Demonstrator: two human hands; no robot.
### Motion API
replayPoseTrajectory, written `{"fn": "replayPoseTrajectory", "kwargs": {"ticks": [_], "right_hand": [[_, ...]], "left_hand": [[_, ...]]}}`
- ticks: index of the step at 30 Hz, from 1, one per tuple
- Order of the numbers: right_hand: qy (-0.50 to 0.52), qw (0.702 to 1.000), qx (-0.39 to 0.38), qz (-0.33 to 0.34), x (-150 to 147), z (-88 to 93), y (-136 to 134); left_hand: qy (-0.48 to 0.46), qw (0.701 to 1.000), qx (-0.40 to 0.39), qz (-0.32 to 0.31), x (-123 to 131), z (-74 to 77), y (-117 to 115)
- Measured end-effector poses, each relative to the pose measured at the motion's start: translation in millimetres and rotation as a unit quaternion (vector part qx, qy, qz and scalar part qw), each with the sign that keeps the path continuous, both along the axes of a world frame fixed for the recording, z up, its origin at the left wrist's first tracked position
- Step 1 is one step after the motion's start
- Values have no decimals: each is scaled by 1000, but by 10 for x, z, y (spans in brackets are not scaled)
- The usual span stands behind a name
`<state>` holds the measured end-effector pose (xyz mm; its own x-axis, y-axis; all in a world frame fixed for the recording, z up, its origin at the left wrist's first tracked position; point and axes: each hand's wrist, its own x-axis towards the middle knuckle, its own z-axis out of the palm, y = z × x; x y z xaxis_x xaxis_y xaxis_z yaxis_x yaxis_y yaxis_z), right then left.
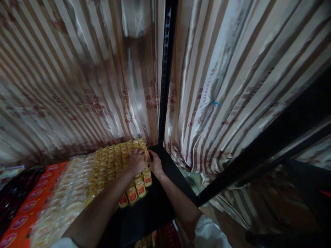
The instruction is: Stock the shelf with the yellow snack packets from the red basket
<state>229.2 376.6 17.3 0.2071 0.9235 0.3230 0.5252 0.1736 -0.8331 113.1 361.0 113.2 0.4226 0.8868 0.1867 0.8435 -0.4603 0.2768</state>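
Rows of small yellow snack packets (111, 160) stand packed together on a black shelf (160, 203). Those at the near edge show red and orange labels, like the front packet (141, 188). My left hand (138, 161) rests over the right-hand rows, its fingers curled down onto the packets. Close beside it, my right hand (155, 163) reaches in from the right, its fingers bent around the outer edge of the last row. Both hands seem closed on yellow packets there, though my fingers partly hide them.
Left of the yellow rows lie clear-wrapped pale packets (67, 187), then orange packages (33, 196) with round logos and dark packs. A black upright post (164, 75) rises at the shelf's back corner. Striped plastic sheeting (219, 86) hangs behind. A black rail (248, 158) slants on the right.
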Motion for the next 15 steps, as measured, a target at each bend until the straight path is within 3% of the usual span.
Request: {"fn": "replayPoseTrajectory", "kwargs": {"ticks": [4, 9, 15], "right_hand": [[-18, 999, -15, -32, 13, -21, -41], [-26, 999, -36, -18, 4, -46, -49], [19, 999, -25, -16, 57, -27, -61]], "left_hand": [[-11, 1000, 3, 4, 7, -27, 8], [-25, 1000, -3, 10, 17, -51, 22], [-53, 998, 12, 13, -5, 33, -36]]}}
